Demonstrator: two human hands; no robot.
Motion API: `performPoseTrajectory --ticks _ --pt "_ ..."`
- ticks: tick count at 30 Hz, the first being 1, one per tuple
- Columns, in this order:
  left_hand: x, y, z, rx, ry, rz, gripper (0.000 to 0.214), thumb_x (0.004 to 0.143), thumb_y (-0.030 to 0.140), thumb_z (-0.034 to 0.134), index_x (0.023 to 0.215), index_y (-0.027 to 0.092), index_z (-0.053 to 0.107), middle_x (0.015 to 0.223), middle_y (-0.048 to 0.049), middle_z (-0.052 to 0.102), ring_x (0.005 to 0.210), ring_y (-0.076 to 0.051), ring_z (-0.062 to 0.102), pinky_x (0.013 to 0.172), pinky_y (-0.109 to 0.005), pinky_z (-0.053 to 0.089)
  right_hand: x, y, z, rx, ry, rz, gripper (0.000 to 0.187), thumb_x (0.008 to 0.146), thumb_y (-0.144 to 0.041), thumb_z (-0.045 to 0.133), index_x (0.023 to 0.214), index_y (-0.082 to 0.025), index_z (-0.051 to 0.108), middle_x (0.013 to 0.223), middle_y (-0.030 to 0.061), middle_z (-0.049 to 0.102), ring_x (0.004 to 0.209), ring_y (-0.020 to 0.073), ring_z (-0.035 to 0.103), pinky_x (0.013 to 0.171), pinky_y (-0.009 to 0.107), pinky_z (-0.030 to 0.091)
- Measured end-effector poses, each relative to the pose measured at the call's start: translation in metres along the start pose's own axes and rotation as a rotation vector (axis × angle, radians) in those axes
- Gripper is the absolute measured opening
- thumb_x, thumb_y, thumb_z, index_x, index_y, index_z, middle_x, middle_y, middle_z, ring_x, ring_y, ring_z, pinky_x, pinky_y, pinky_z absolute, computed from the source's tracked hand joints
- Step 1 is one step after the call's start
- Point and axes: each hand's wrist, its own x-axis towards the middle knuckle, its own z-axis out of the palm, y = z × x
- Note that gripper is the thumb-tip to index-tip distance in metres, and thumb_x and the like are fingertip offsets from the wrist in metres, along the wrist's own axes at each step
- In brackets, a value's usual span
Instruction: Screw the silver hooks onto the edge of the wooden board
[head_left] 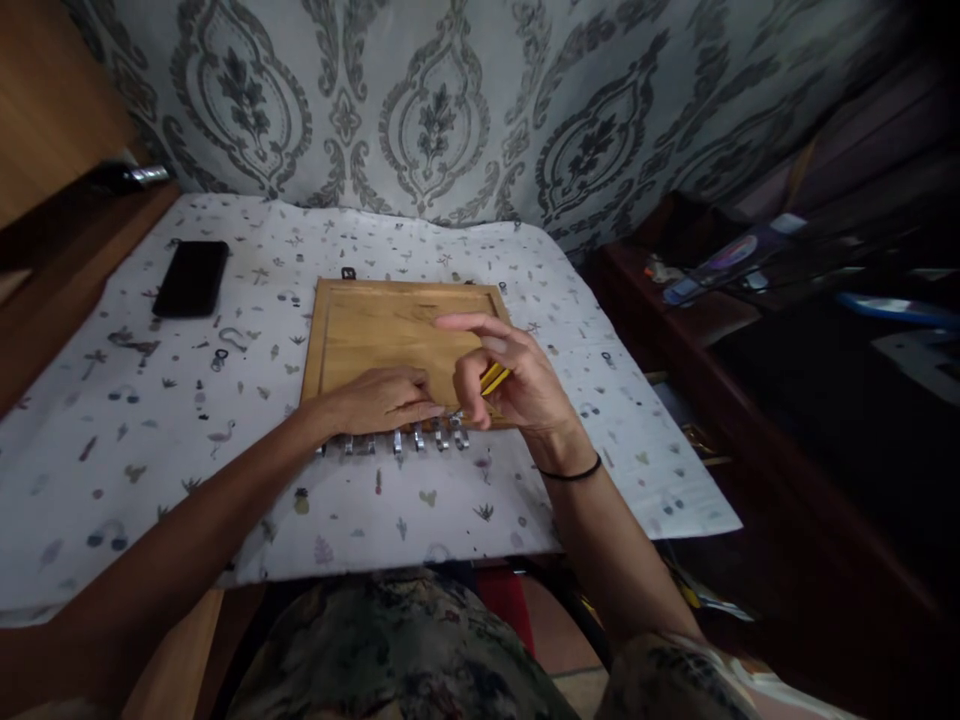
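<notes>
Right, main risk: the clips [418, 437] sit in a row at the board's [397, 335] near edge, and a knock from either hand could shift them; can't tell if they're fixed. Yellow tool [493, 378] could slip too: the right hand [536, 390] has it in curled fingers, index sticking out, over the board's near right corner. Left hand [379, 402] lies on the near edge, fingers bent; can't tell if it pinches a clip. If its weight comes off, board might slide, as the cloth [247, 490] looks loose. Board's flat, mid-table. Phone [191, 278] far left, well apart. Patterned backdrop [435, 110] behind, wood panel [60, 90] left, bottle [731, 262] on dark furniture right. Light's dim.
</notes>
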Motion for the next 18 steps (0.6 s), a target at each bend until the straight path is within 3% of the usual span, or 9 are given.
performPoseTrajectory --ticks 3,5,11,18 --pt "0.001 -0.001 0.001 -0.013 -0.015 -0.026 0.047 0.108 0.053 0.040 0.107 0.021 0.075 0.109 -0.0059 0.072 0.101 -0.022 0.066 0.092 -0.034 0.047 0.000 0.003 0.011 -0.034 0.096 -0.050 0.037 0.101 -0.049 0.056 0.113 -0.017 0.069 0.039 -0.0137 0.037 0.030 0.0067 0.024 0.038 0.020 0.025" --pt "0.001 -0.001 0.002 -0.014 -0.008 -0.028 0.047 0.108 0.052 0.040 0.108 0.020 0.074 0.110 -0.0065 0.072 0.103 -0.022 0.066 0.092 -0.034 0.047 0.001 0.007 0.023 -0.088 0.214 -0.113 0.037 0.101 -0.051 0.055 0.108 -0.017 0.069 0.040 -0.0147 0.030 0.033 0.0063 0.019 0.039 0.021 0.022" --pt "0.000 -0.003 0.001 0.048 -0.026 0.007 0.052 0.109 0.052 0.037 0.094 0.017 0.072 0.096 -0.0051 0.065 0.092 -0.019 0.062 0.082 -0.031 0.044 -0.002 0.021 0.050 -0.252 0.680 -0.383 0.031 0.107 -0.040 0.044 0.097 -0.021 0.065 0.044 -0.0116 0.032 0.038 0.0083 0.019 0.043 0.024 0.015" --pt "-0.001 -0.003 0.000 0.035 -0.029 0.031 0.053 0.110 0.052 0.034 0.101 0.018 0.074 0.100 -0.0050 0.066 0.092 -0.018 0.062 0.084 -0.030 0.044 0.003 0.022 0.044 -0.260 0.852 -0.407 0.038 0.108 -0.047 0.042 0.090 -0.020 0.063 0.047 -0.0116 0.029 0.039 0.0088 0.020 0.043 0.024 0.018"
